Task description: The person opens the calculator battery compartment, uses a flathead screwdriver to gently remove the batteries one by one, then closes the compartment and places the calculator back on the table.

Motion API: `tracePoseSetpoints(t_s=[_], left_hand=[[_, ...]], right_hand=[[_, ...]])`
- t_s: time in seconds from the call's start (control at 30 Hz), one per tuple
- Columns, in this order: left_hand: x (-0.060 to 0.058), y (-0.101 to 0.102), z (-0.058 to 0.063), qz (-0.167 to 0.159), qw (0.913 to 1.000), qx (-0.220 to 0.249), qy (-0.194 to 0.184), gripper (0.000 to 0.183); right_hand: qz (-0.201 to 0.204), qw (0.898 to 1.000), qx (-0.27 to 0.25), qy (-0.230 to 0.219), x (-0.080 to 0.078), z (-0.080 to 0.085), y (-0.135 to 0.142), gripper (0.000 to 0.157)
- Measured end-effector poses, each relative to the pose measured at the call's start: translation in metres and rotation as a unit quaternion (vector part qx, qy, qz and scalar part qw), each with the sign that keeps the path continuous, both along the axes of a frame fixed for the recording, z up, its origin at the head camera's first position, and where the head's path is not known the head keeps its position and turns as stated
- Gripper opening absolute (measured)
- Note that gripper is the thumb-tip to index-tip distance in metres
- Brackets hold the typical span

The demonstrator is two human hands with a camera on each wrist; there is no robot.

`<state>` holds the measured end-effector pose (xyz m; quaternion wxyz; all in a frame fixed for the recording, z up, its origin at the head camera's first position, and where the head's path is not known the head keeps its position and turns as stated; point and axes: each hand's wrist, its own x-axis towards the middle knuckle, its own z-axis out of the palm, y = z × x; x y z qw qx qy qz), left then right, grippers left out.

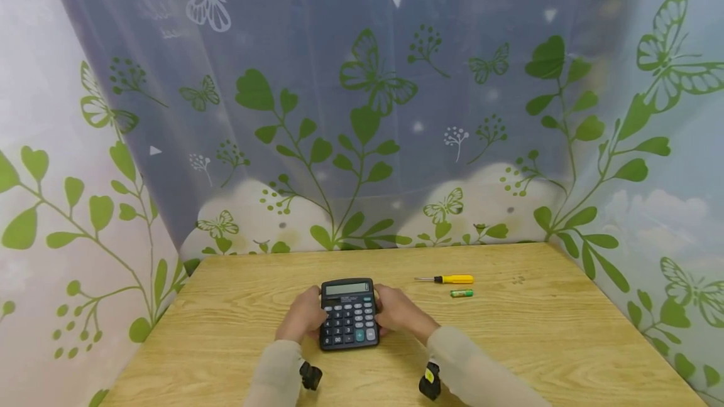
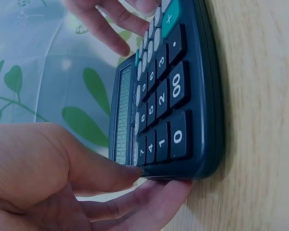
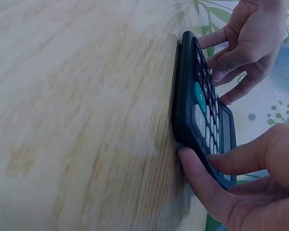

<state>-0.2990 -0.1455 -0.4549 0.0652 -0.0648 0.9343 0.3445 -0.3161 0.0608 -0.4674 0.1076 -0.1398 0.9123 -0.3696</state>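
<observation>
A black desk calculator (image 1: pixel 349 314) lies face up at the table's middle, its display at the far end and its keys toward me. A small dark digit shows at the right end of the display. My left hand (image 1: pixel 305 314) grips the left side, thumb on the front edge and fingertips at the lower side, as the left wrist view (image 2: pixel 86 178) also shows. On the opposite side my right hand (image 1: pixel 400 309) pinches the edge between thumb and fingers. From the right wrist view, the calculator (image 3: pixel 202 106) sits on or just above the wood; I cannot tell which.
Right of the calculator, a yellow-handled screwdriver (image 1: pixel 455 279) lies with its tip pointing left. A green battery (image 1: pixel 461 293) is just in front of it. Several tiny pieces (image 1: pixel 518 279), too small to identify, lie farther right on the wooden table (image 1: pixel 226 325). Patterned curtains (image 1: pixel 362 162) hang behind.
</observation>
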Motion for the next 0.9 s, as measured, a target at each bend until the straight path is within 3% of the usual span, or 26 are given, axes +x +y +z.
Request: tracePoseSetpoints(t_s=[0.6, 0.9], left_hand=[[-0.008, -0.010, 0.000, 0.023, 0.9997, -0.009, 0.003, 0.057], [-0.010, -0.014, -0.001, 0.026, 0.9996, -0.006, 0.007, 0.057]], right_hand=[[0.013, 0.999, -0.039, 0.007, -0.012, -0.007, -0.010, 0.077], [0.020, 0.997, -0.071, -0.012, -0.015, -0.009, -0.012, 0.068]])
